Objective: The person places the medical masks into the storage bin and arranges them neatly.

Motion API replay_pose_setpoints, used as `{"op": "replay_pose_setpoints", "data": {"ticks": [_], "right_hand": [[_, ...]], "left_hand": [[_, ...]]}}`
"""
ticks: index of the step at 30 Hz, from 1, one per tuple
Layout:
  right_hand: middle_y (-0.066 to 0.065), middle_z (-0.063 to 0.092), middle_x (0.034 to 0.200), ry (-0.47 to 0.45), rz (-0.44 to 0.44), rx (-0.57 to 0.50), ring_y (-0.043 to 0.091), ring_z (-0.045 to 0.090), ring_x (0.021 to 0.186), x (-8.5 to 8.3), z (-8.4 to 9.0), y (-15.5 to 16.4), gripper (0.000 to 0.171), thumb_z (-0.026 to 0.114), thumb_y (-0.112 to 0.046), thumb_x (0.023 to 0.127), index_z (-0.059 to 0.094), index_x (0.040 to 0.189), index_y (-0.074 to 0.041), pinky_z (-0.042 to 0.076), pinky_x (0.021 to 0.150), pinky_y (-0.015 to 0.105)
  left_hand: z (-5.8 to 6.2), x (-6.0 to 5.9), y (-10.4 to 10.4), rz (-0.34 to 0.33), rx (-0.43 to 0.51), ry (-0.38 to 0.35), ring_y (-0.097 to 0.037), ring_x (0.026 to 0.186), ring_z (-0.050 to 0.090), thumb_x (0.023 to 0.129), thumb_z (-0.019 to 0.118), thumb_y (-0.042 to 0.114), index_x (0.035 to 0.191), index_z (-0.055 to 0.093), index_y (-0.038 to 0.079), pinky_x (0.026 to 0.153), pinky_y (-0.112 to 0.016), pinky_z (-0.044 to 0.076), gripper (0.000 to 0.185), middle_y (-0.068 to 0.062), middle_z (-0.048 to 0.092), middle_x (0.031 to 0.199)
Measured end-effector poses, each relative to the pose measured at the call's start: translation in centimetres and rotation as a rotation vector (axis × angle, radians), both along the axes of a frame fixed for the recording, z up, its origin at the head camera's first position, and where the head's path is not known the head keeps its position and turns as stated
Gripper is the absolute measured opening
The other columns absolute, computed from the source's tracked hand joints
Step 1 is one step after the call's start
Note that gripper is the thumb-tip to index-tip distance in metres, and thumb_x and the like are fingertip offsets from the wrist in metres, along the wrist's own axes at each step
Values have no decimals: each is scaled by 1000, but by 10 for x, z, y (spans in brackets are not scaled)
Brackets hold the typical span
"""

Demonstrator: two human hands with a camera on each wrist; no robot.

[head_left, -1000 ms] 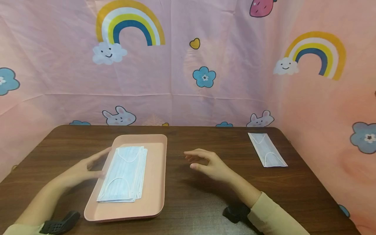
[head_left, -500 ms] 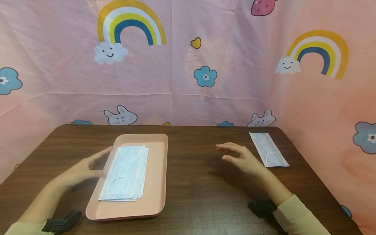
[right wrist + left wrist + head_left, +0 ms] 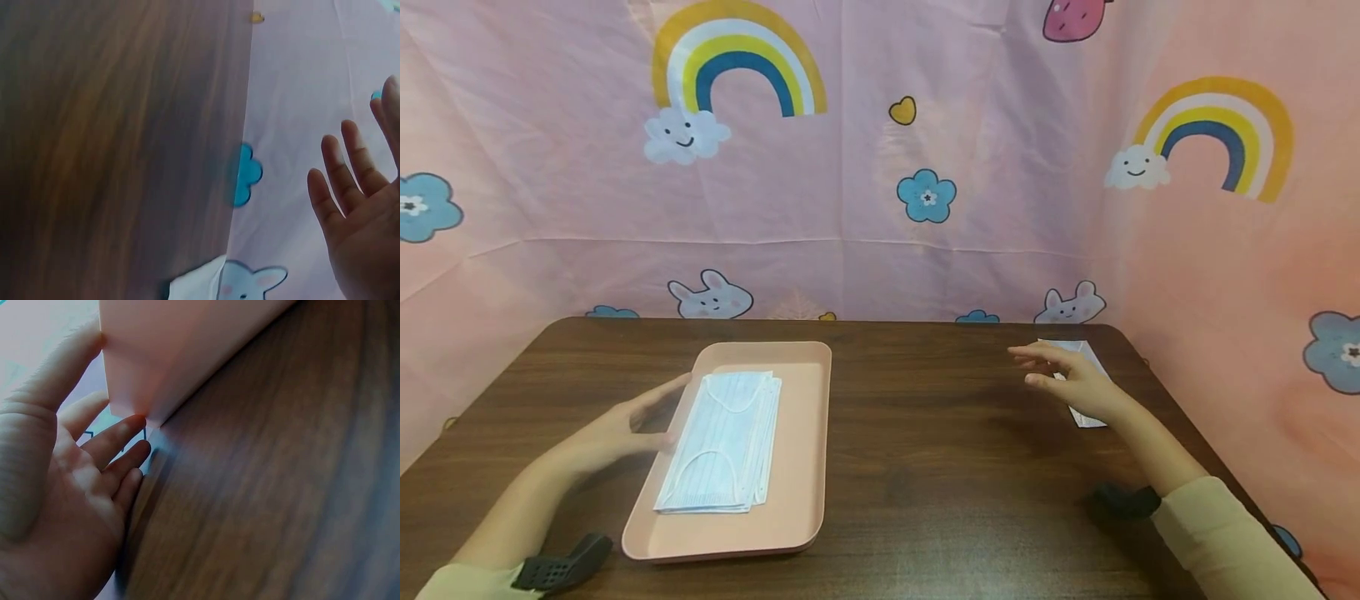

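A pink tray (image 3: 797, 517) on the left of the table bears a small stack of pale blue face masks (image 3: 718, 442) with white ear loops. My left hand (image 3: 602, 433) touches the tray's left side, thumb at the near part of the rim and fingers farther along; the left wrist view shows fingertips against the tray's wall (image 3: 169, 356). On the right, my right hand (image 3: 1078, 383) hovers over a single face mask (image 3: 1092, 419) lying flat, hiding much of it. Its fingers are loosely extended and hold nothing. Part of that mask (image 3: 197, 281) appears low in the right wrist view.
The dark wooden table (image 3: 917, 467) ends at a patterned pink cloth (image 3: 865, 275) hung behind it and along both sides. A black wrist device (image 3: 565, 567) sits on the left forearm and another wrist device (image 3: 1123, 500) on the right.
My right hand has travelled rightward from beside the tray to above the single mask. The left hand stays against the tray, and the stack lies as before.
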State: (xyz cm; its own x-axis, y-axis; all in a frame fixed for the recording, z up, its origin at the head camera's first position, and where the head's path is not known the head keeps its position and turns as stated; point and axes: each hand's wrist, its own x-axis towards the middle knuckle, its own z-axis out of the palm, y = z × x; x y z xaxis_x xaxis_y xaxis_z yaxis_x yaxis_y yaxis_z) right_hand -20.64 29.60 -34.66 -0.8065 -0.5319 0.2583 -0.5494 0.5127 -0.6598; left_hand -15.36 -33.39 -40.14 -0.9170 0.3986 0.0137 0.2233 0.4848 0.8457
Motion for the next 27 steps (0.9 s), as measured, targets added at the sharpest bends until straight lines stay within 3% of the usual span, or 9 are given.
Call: {"op": "replay_pose_setpoints", "data": {"ticks": [6, 17, 27], "right_hand": [[9, 54, 132, -45, -11, 62, 33, 52, 112, -11, 3, 17, 42, 60, -11, 95, 53, 136, -10, 42, 90, 49], [15, 47, 136, -136, -87, 131, 39, 42, 119, -33, 5, 52, 46, 66, -15, 92, 53, 134, -1, 41, 88, 54], [21, 50, 134, -218, -134, 174, 43, 45, 118, -47, 0, 71, 43, 68, -13, 89, 57, 129, -1, 39, 90, 59]], "left_hand": [[0, 1, 1, -11, 25, -3, -52, 135, 13, 85, 67, 10, 153, 23, 18, 95, -74, 17, 82, -23, 19, 154], [2, 1, 3, -7, 12, -12, -54, 135, 10, 85, 67, 13, 154, 22, 17, 92, -77, 16, 82, -23, 16, 155], [4, 2, 3, -7, 30, -17, -53, 135, 9, 85, 68, 11, 154, 22, 16, 93, -76, 15, 83, -23, 15, 155]]}}
